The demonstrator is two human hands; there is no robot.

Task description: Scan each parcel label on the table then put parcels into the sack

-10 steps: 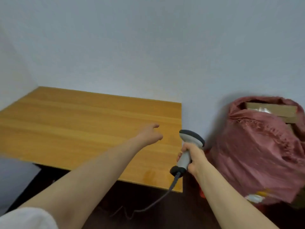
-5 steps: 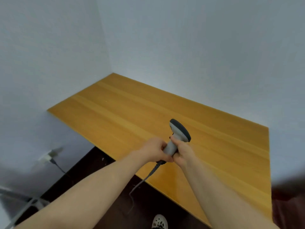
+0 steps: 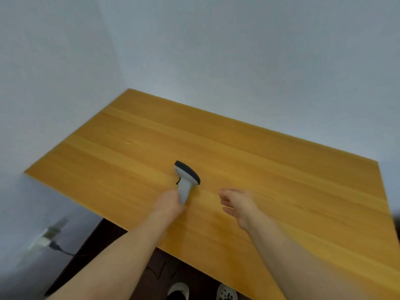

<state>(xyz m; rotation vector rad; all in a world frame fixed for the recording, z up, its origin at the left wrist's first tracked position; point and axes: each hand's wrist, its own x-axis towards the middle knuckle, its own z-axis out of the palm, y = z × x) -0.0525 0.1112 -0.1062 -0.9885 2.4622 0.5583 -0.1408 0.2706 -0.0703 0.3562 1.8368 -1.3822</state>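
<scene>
I have the left hand (image 3: 171, 202) wrapped around the lower handle of the scanner (image 3: 186, 180), fingers curled tight on the pale grip. The scanner stands nearly upright over the near-middle of the table (image 3: 281, 169), its dark-capped head tilted away from me toward the far left corner; I cannot tell whether it touches the wood. The right hand (image 3: 236, 204) hangs just beside it on the right, apart from the scanner, fingers loose and spread, holding nothing, low over the tabletop. The table sits in a corner against pale walls. Down at the left a plug (image 3: 46, 239) sits in a wall socket, blurred. Below the table edge I see two shoes (image 3: 178, 291) on dark floor.
</scene>
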